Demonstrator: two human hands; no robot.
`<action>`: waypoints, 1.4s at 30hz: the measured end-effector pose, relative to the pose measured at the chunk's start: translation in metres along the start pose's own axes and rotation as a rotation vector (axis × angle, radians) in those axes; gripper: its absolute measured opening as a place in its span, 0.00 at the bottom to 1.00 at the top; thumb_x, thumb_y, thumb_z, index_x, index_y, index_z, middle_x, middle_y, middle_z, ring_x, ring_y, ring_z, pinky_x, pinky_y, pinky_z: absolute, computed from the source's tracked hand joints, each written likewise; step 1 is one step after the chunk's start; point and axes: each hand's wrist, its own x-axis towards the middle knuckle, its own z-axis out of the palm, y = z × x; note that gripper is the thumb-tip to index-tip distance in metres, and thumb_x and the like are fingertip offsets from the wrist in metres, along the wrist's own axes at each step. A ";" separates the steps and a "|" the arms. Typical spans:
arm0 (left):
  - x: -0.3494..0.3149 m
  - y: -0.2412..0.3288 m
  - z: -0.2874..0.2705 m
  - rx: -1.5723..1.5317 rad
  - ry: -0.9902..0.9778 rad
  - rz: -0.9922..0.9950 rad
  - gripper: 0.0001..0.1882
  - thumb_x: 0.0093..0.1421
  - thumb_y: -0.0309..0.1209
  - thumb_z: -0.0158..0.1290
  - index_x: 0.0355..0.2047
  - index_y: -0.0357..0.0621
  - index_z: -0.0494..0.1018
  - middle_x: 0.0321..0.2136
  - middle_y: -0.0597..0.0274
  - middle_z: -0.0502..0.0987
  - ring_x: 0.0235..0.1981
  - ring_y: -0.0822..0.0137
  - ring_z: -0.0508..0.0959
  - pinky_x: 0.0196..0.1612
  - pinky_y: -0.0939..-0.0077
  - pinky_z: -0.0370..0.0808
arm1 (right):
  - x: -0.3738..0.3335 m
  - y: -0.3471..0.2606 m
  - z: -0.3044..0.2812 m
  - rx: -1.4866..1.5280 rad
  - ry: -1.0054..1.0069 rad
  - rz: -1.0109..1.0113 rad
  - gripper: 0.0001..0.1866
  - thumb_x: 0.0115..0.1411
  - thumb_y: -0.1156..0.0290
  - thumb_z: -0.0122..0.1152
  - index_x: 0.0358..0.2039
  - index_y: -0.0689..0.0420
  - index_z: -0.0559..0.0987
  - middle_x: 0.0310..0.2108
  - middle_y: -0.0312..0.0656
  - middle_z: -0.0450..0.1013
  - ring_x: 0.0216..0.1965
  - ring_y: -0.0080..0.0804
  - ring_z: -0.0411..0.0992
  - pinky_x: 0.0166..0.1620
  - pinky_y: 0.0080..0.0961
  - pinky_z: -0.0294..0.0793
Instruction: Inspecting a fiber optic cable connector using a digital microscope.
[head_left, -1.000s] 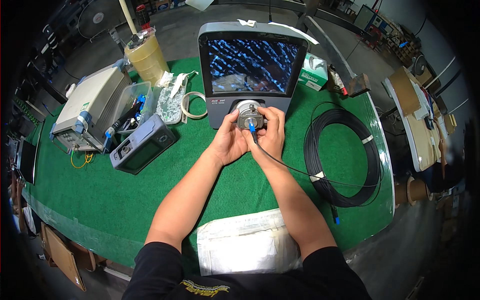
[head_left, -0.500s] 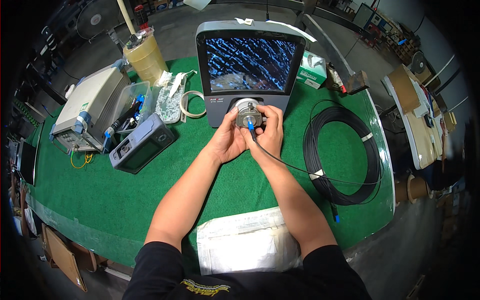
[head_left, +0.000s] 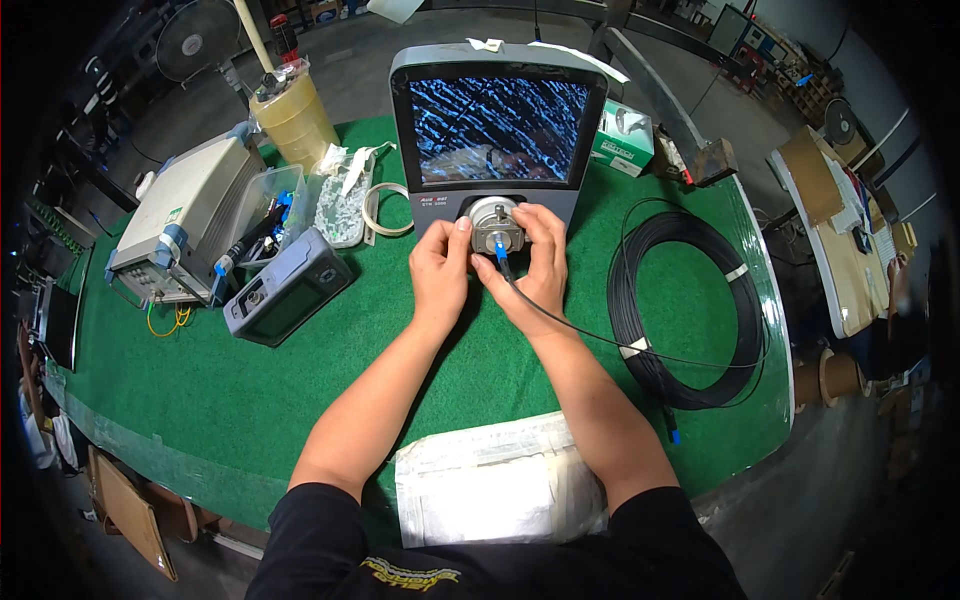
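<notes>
A grey inspection unit with a lit screen [head_left: 497, 128] stands at the far middle of the green table [head_left: 250, 400]. At its base sits a round metal port [head_left: 494, 222]. My left hand [head_left: 438, 268] rests against the port's left side, thumb up beside it. My right hand [head_left: 534, 262] curls around the port's right side and pinches a blue connector [head_left: 500, 250] at the end of a thin black cable [head_left: 600, 338], held at the port's front. The cable runs right to a black coil [head_left: 685, 300].
Left of the hands lie a grey handheld meter [head_left: 286, 287], a clear box of tools [head_left: 266, 212], a beige instrument [head_left: 185, 222] and a yellow tape roll [head_left: 293, 118]. A white plastic bag [head_left: 490, 480] lies at the near edge. A small green-white box [head_left: 621, 137] sits beside the screen.
Both hands stay at the round port, with only slight shifts of the fingers. The pattern on the screen has changed a little.
</notes>
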 end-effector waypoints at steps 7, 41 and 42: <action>-0.011 0.025 0.018 0.014 -0.043 0.544 0.20 0.70 0.32 0.51 0.56 0.31 0.72 0.54 0.44 0.76 0.61 0.51 0.76 0.63 0.60 0.73 | -0.002 0.004 -0.001 -0.022 -0.034 -0.036 0.42 0.46 0.75 0.78 0.63 0.54 0.73 0.61 0.51 0.66 0.58 0.50 0.71 0.59 0.40 0.74; -0.008 0.018 0.014 0.116 0.052 0.538 0.14 0.66 0.27 0.56 0.50 0.35 0.75 0.48 0.49 0.81 0.47 0.56 0.81 0.53 0.65 0.77 | -0.001 0.005 0.004 -0.075 0.021 0.083 0.33 0.49 0.75 0.74 0.57 0.56 0.73 0.53 0.49 0.68 0.54 0.53 0.71 0.54 0.44 0.74; -0.007 0.018 0.013 0.116 0.052 0.537 0.14 0.66 0.27 0.56 0.50 0.35 0.75 0.48 0.49 0.81 0.47 0.56 0.81 0.53 0.65 0.77 | 0.000 0.005 0.004 -0.069 0.021 0.083 0.33 0.48 0.76 0.74 0.56 0.55 0.73 0.52 0.49 0.68 0.52 0.53 0.71 0.53 0.44 0.74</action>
